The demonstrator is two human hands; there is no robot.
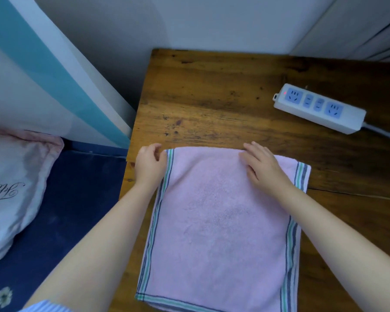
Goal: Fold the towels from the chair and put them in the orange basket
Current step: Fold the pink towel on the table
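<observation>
towel (pixel 221 221) near edge sits closest, pink terry, doubled over flat on wooden table (pixel 212 97), near hem hanging off the front edge. left hand (pixel 150 164) fingers loosely curled at far left corner, can't tell if pinching. right hand (pixel 262 164) flat, pressing far edge. soft, light, floppy; likely grabs best at striped corners. basket not visible.

Count: one pink towel (pixel 221 221), one wooden table (pixel 212 91), one white power strip (pixel 320 109), one pillow (pixel 11 188), two hands – left hand (pixel 150 164), right hand (pixel 262 164).
</observation>
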